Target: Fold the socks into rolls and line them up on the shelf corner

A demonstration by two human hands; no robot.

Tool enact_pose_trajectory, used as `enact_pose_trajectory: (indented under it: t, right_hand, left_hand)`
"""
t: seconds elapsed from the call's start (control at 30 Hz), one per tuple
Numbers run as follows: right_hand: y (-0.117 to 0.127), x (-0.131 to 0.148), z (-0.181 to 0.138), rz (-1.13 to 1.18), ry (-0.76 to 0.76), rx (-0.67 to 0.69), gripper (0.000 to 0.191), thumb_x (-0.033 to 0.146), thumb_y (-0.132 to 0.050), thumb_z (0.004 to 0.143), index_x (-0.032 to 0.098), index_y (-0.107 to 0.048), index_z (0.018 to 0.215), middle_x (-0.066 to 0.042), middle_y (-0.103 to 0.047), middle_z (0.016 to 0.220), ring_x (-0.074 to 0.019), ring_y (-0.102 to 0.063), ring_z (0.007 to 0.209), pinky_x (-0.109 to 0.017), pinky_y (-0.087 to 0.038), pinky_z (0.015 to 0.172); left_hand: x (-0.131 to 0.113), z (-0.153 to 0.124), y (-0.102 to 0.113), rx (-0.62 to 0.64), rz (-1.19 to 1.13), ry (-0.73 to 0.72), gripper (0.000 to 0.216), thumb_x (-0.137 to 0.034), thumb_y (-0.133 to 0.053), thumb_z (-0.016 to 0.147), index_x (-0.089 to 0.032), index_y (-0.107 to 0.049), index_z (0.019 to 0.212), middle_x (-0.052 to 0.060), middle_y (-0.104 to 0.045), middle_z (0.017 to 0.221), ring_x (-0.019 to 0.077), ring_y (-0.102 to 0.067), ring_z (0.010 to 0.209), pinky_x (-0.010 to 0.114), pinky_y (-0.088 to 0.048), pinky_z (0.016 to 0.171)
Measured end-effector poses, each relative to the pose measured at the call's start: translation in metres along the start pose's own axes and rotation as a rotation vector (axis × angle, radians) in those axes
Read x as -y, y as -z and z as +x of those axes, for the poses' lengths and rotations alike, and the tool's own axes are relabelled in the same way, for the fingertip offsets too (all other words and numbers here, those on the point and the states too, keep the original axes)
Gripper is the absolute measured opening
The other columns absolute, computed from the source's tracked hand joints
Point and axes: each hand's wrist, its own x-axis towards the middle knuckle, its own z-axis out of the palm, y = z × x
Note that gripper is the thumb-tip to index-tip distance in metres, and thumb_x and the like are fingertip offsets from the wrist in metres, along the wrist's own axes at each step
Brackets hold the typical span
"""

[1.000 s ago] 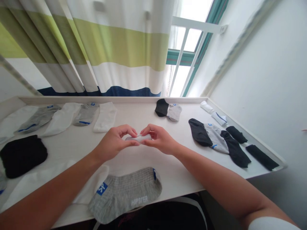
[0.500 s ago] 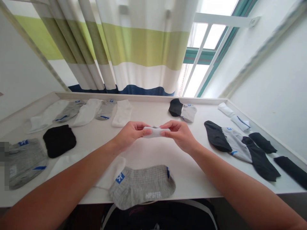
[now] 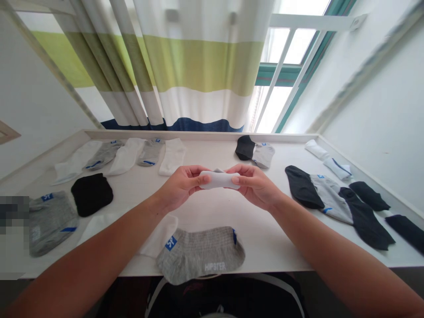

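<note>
You are working in what is looking like a room of a home: a curtain (image 3: pixel 205 64) striped in green and white is hanging on the far side, a green-framed window (image 3: pixel 286 78) behind a white railing (image 3: pixel 308 22) is letting in daylight at far right, and everyday socks (image 3: pixel 205 251) are lying across the rimmed white surface (image 3: pixel 261 234) before you.

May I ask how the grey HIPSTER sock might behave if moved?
The grey HIPSTER sock would likely droop, its knit looking soft. Lying flat, it seems unlikely to roll. Part overhangs the table edge, so pushing might drop it.
</note>
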Motion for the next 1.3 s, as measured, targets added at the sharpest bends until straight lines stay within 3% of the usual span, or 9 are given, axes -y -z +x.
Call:
enact_pose_trajectory:
  t: [0.13, 0.23, 0.33, 0.47, 0.73, 0.97, 1.13, 1.3]
  right_hand:
    - [0.0, 0.019, -0.005, -0.133, 0.108, -0.007, 0.029, 0.036, -0.091, 0.072, 0.021, -0.077, 0.091, -0.002, -0.074, 0.092, -0.0168, -0.067, 0.086, -0.035, -0.056, 0.084]
    - [-0.001, 0.031, -0.018, -0.273, 0.204, -0.041, 0.031, 0.035, -0.091, 0.074, 0.021, -0.07, 0.092, -0.004, -0.075, 0.102, -0.0179, -0.069, 0.09, -0.034, -0.055, 0.08]
    - [-0.001, 0.039, -0.041, -0.352, 0.273, -0.061, 0.032, 0.035, -0.089, 0.077, 0.023, -0.064, 0.094, -0.006, -0.074, 0.111, -0.0202, -0.07, 0.094, -0.035, -0.057, 0.078]
    - [0.003, 0.039, -0.083, -0.401, 0.393, -0.143, 0.028, 0.032, -0.086, 0.08, 0.024, -0.065, 0.096, -0.007, -0.071, 0.114, -0.0231, -0.069, 0.104, -0.04, -0.058, 0.088]
    - [0.033, 0.021, -0.191, -0.507, 0.557, -0.497, 0.02, 0.024, -0.079, 0.087, 0.029, -0.068, 0.103, -0.008, -0.069, 0.117, -0.0245, -0.066, 0.115, -0.043, -0.055, 0.102]
    - [0.074, 0.009, -0.27, -0.619, 0.616, -0.775, 0.021, 0.021, -0.076, 0.089, 0.03, -0.067, 0.106, -0.008, -0.068, 0.121, -0.0267, -0.064, 0.12, -0.047, -0.054, 0.105]
    - [0.117, 0.004, -0.296, -0.872, 0.592, -0.986, 0.019, 0.023, -0.075, 0.09, 0.029, -0.067, 0.106, -0.008, -0.068, 0.122, -0.0271, -0.065, 0.117, -0.047, -0.055, 0.102]
    - [0.157, 0.0, -0.311, -1.117, 0.589, -1.131, 0.018, 0.02, -0.073, 0.089, 0.027, -0.067, 0.104, -0.008, -0.07, 0.117, -0.0253, -0.068, 0.11, -0.046, -0.057, 0.098]
  left_hand:
    - [-0.015, -0.003, -0.006, -0.024, 0.074, -0.032, 0.043, -0.044, -0.093, 0.069, -0.017, -0.081, 0.101, 0.01, -0.077, 0.109, 0.0234, -0.068, 0.103, 0.038, -0.055, 0.093]
    - [-0.026, -0.005, -0.014, -0.016, 0.111, -0.038, 0.042, -0.04, -0.093, 0.07, -0.018, -0.081, 0.103, 0.009, -0.078, 0.107, 0.0218, -0.068, 0.102, 0.036, -0.053, 0.094]
    - [-0.034, -0.006, -0.026, 0.024, 0.131, -0.028, 0.04, -0.036, -0.093, 0.07, -0.018, -0.08, 0.103, 0.007, -0.078, 0.102, 0.02, -0.068, 0.097, 0.035, -0.052, 0.091]
    - [-0.038, -0.001, -0.054, 0.113, 0.189, -0.007, 0.039, -0.033, -0.093, 0.07, -0.019, -0.078, 0.103, 0.006, -0.078, 0.1, 0.0198, -0.069, 0.092, 0.034, -0.051, 0.087]
    - [-0.013, 0.02, -0.146, 0.437, 0.27, 0.078, 0.042, -0.031, -0.092, 0.071, -0.018, -0.074, 0.107, 0.009, -0.078, 0.102, 0.0233, -0.071, 0.095, 0.036, -0.052, 0.084]
    - [0.018, 0.067, -0.241, 0.76, 0.431, 0.001, 0.042, -0.029, -0.09, 0.071, -0.017, -0.074, 0.109, 0.01, -0.075, 0.105, 0.0222, -0.069, 0.096, 0.035, -0.054, 0.084]
    - [0.039, 0.112, -0.298, 0.981, 0.761, -0.286, 0.039, -0.029, -0.08, 0.08, -0.018, -0.074, 0.117, 0.01, -0.075, 0.116, 0.0257, -0.069, 0.106, 0.037, -0.052, 0.092]
    - [0.058, 0.148, -0.346, 1.101, 1.051, -0.54, 0.032, -0.028, -0.075, 0.086, -0.019, -0.074, 0.117, 0.008, -0.074, 0.118, 0.0251, -0.067, 0.108, 0.037, -0.049, 0.098]
